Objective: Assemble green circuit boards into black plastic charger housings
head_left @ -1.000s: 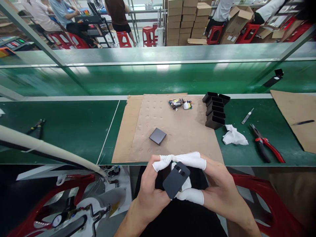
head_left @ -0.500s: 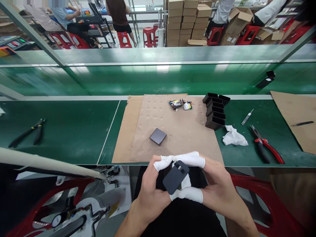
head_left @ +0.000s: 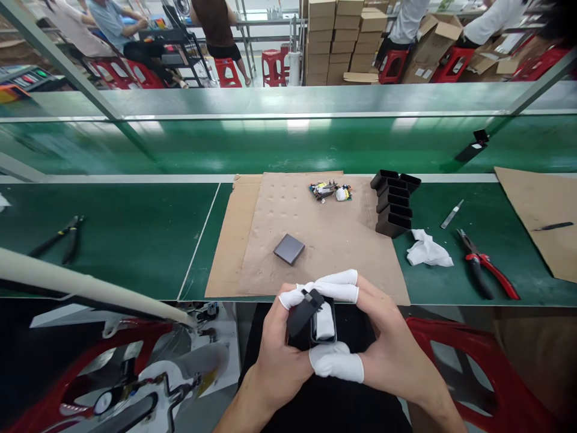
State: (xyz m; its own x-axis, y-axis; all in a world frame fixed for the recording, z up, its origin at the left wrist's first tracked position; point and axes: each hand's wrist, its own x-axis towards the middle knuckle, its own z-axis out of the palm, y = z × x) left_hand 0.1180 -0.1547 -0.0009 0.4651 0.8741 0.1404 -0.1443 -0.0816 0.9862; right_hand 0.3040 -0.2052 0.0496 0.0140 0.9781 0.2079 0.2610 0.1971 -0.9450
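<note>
Above my lap (head_left: 342,400), my grip: left hand (head_left: 276,346) and right hand (head_left: 385,340) curl in from either side, closed to about the width of the black case (head_left: 334,310) between them; just which left fingertips bear on it I cannot tell.
Finger covers (head_left: 339,368): white and thin-looking, they should help on the smooth shell without marking it.
Black case: open, near edge of the worktop (head_left: 117,252) just beyond it; I judge it light and stiff, best held by its outer walls, thumbs opposite fingers.
White block (head_left: 324,323): sits inside the case, wrapped-looking; probably softer, so I would keep pressure off it.
Dark cover (head_left: 305,314): tilted across the case's left part; likely rigid and a little slippery, safest by its edges.
Grey square piece (head_left: 289,249): flat on the cardboard (head_left: 333,252), smooth, edge-hold again.
Black shells (head_left: 393,207): clustered at the cardboard's right, hollow, surely light.
Circuit boards (head_left: 330,191): farther back, crowded with parts; fragile, rims only.
</note>
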